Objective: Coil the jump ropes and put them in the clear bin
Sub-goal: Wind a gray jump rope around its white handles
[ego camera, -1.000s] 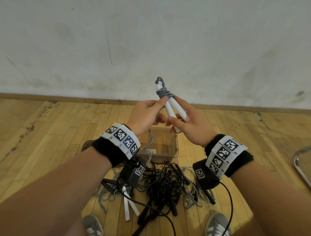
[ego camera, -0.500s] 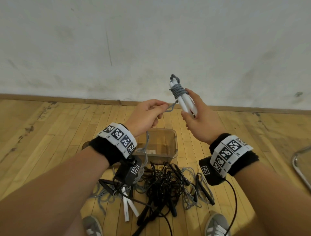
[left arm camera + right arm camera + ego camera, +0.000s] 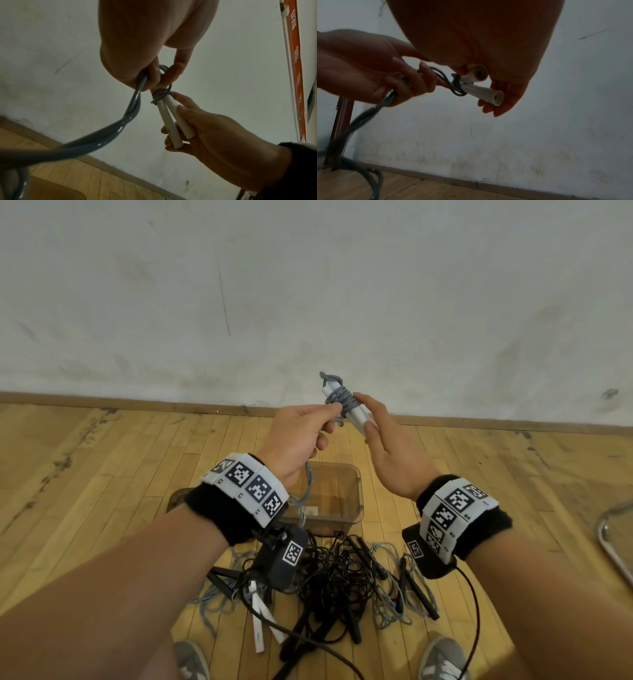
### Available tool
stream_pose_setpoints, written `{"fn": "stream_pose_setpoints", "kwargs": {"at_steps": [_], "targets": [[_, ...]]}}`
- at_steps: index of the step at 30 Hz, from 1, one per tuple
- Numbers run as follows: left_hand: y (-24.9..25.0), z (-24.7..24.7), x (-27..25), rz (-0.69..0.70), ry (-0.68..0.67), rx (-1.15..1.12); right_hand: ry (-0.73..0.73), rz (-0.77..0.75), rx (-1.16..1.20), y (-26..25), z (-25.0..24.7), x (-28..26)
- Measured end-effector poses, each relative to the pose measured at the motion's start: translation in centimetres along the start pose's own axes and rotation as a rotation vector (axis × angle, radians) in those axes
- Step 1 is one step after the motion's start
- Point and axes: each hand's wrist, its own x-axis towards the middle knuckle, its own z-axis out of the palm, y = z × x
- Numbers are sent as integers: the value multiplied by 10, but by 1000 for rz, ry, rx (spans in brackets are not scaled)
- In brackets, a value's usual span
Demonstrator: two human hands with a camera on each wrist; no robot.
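Note:
My right hand (image 3: 376, 426) holds the two white handles (image 3: 173, 121) of a grey jump rope side by side, raised in front of the wall. Grey cord (image 3: 344, 400) is wound several turns round the handles' upper ends. My left hand (image 3: 308, 428) grips the cord (image 3: 133, 106) just beside the wraps, and the doubled cord hangs from that fist toward the floor. Below my hands the clear bin (image 3: 356, 498) stands on the wooden floor. The right wrist view shows the handles' open ends (image 3: 498, 98) and the left hand (image 3: 399, 83) closed on the cord.
A tangle of black jump ropes (image 3: 335, 577) and grey ones (image 3: 387, 604) lies on the floor between the bin and my shoes (image 3: 442, 659). Two loose white handles (image 3: 260, 625) lie at its left. A metal-rimmed object (image 3: 613, 539) shows at the right edge.
The left hand has come back up to the handles with the cord, laying it against the wraps. The right hand has shifted the handles slightly left and lower.

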Motion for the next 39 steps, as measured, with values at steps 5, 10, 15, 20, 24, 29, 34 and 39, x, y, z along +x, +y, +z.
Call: {"fn": "stream_pose_setpoints", "kwargs": {"at_steps": [5, 10, 15, 20, 24, 29, 34, 39], "targets": [[-4, -1, 3, 28, 36, 0, -8, -62, 30, 1, -2, -2], [-9, 2, 7, 91, 126, 19, 76, -20, -17, -5, 0, -1], [-4, -1, 6, 59, 93, -85, 111, 55, 166, -11, -2, -3], [-4, 0, 3, 54, 28, -116, -76, 203, 748, -20, -3, -9], [-4, -1, 4, 68, 8, -15, -11, 158, 647, -16, -6, -7], [-10, -2, 2, 123, -43, 385, 79, 95, 471, -10, -21, -7], [-12, -3, 5, 174, -4, 336, 114, 63, 290, -2, -23, -9], [-4, 5, 0, 117, -16, 92, 119, 70, 84, 6, -17, -7]]}}
